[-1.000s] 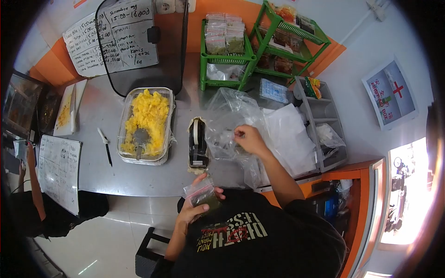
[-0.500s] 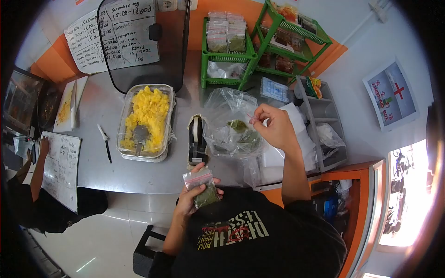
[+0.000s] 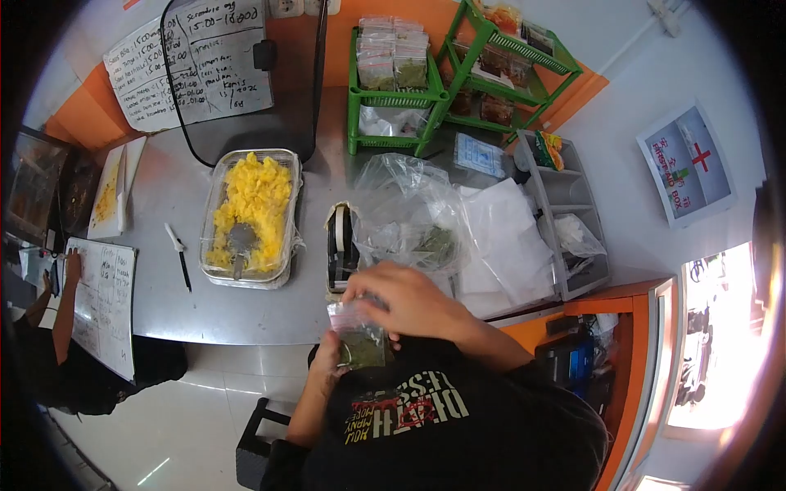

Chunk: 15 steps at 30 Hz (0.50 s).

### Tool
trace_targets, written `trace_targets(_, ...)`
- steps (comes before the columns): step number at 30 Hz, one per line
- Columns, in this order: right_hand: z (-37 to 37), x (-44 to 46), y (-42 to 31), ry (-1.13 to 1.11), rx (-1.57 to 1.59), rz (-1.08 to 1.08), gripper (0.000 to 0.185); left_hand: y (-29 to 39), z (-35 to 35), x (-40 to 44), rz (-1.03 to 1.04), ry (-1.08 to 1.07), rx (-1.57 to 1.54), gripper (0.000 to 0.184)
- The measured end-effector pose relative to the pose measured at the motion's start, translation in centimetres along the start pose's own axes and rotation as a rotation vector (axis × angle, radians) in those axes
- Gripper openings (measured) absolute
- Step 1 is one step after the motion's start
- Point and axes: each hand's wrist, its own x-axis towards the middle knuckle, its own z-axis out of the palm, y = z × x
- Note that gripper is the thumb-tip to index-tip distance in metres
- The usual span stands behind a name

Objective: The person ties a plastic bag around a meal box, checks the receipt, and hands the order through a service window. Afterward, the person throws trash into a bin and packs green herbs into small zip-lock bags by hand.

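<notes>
My left hand (image 3: 327, 358) grips a small clear zip-lock bag (image 3: 364, 350) filled with green dried flakes, just off the table's front edge. Over the top of that bag, my right hand (image 3: 401, 301) has its fingers closed at the pink-striped zip strip; its fingertips are partly hidden. A large clear plastic bag (image 3: 385, 233) with more green contents lies on the table beyond my hands. Just left of it stands a black tape dispenser (image 3: 341, 250).
A glass tray (image 3: 214, 260) of yellow food with a scoop sits on the metal table (image 3: 164, 303). White sheets (image 3: 503, 237) and a grey divided organizer (image 3: 573, 188) are at right. Green racks (image 3: 393, 98) stand behind. At far left, another person's hand (image 3: 74, 266) touches a whiteboard (image 3: 102, 303).
My right hand has come down and left from above the large plastic bag to the top of the small zip-lock bag. My left hand still holds that bag.
</notes>
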Motion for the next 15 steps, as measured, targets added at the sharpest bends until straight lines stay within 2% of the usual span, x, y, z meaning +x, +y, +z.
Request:
trace_targets(2,-0.4,0.5,1.9,0.138,0.082,0.209,0.017,0.2,1.4,0.1,0.022,-0.039,0.101,0.109)
trace_targets(4,-1.2,1.3,6.2,0.177,0.082,0.479,0.018,-0.4,1.0,-0.5,0.029,-0.004,-0.016,0.107)
trace_targets(7,0.6,-0.3,14.6,0.012,-0.177,0.551,0.027,-0.9,0.7,-1.0,0.008,0.027,0.01,0.101)
trace_targets(9,1.5,-0.4,15.9,-0.178,-0.238,0.65,0.033,-0.7,0.5,-1.1,-0.008,0.04,0.106,0.098)
trace_targets(13,4.2,-1.0,14.0,-0.233,-0.406,0.621,0.045,-0.7,0.4,-1.6,-0.015,0.108,0.138,0.097)
trace_targets(15,5.0,-1.4,14.5,-0.214,-0.406,0.612,0.045,-0.5,0.6,-1.5,-0.012,0.11,0.126,0.097)
